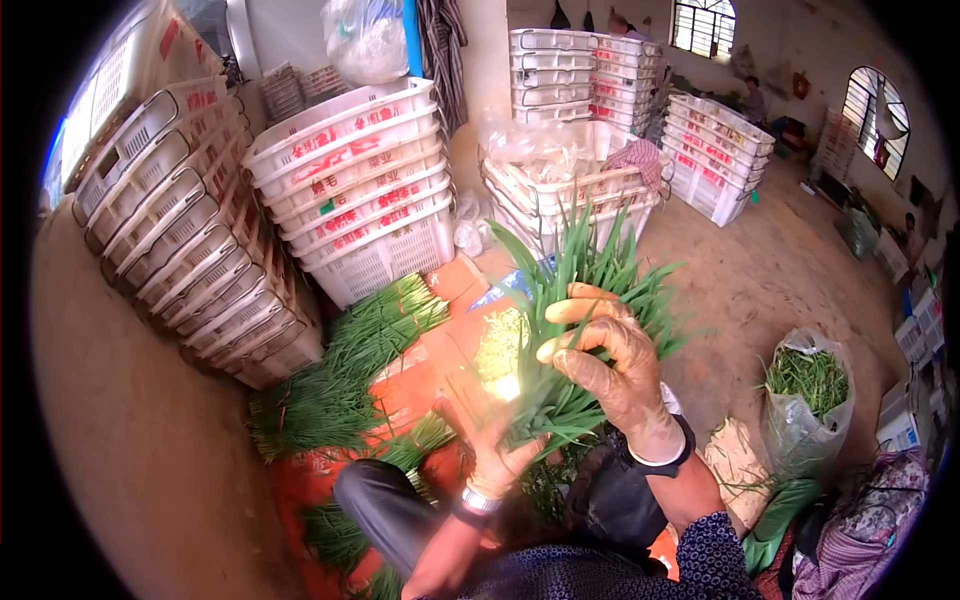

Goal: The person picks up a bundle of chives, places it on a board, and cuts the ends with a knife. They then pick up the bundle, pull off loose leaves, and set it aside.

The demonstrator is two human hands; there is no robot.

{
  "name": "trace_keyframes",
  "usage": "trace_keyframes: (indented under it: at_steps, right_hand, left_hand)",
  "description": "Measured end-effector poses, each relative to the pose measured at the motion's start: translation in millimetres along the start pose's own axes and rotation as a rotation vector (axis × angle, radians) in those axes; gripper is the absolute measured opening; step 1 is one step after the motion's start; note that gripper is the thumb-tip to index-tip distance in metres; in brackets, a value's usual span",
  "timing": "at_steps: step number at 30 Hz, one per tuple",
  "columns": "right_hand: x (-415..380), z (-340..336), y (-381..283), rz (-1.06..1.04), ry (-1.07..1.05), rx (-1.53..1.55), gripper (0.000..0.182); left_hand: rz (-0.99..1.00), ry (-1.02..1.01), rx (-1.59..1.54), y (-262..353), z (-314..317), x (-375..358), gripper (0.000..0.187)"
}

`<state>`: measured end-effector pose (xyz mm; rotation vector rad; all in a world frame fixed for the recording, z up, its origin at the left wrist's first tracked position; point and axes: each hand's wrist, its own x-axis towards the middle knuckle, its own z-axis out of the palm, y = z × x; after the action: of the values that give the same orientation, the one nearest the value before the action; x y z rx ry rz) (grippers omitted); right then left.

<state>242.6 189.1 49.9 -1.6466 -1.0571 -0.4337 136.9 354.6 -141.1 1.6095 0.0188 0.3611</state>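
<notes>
1 bunch (pixel 565 390), pale stem ends (pixel 503 345), long green blades (pixel 580 262), left fingers (pixel 529 451) holding, right fingers (pixel 594 336) curled

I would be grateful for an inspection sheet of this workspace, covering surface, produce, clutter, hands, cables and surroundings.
Surface: orange sheet spread on a brown floor.
Job's things: held green bundle, leaves splayed; more tied bundles lie on the sheet.
Clutter: clear bag of greens and heaped patterned cloth on the person's right.
Grippers: left hand at the held bundle, partly blurred, grip unclear; right hand with fingers curled among its leaves.
Cables: nothing seen.
Surroundings: stacked white crates ahead and left; barred windows at the back.
</notes>
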Motion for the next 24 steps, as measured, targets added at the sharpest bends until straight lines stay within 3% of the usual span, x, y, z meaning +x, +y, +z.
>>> trace_keyframes:
  at_steps: [4,6,10,12,15,18,21,23,24]
  right_hand:
    - [13,-28,-17,-0.009,0.283,0.096,0.018]
    - [23,-45,-21,-0.062,0.383,0.107,0.027]
    - [48,-75,-36,-0.206,0.196,-0.52,0.034]
    - [54,-78,-32,-0.231,0.139,-0.573,0.037]
    - [56,-80,-34,-0.19,0.068,-0.572,0.044]
    - [57,-71,-35,-0.247,0.048,-0.623,0.041]
    - [54,-60,-21,-0.319,-0.003,-0.733,0.033]
    - [53,-52,-7,-0.316,0.028,-0.66,0.026]
    - [53,-52,-4,-0.318,0.042,-0.618,0.022]
  left_hand:
    - [0.273,-0.05,0.13,-8,-9,12,0.075]
    - [0.197,-0.073,0.048,-8,-8,8,0.075]
    - [0.255,-0.096,0.145,2,-5,8,0.07]
    - [0.192,-0.1,0.049,11,2,5,0.066]
    - [0.231,0.007,0.05,6,12,8,0.046]
    - [0.223,0.016,0.067,8,12,4,0.048]
    - [0.267,-0.026,0.157,-18,7,3,0.063]
    - [0.105,-0.049,0.104,0,11,-3,0.059]
    - [0.148,-0.009,0.171,-4,13,-3,0.057]
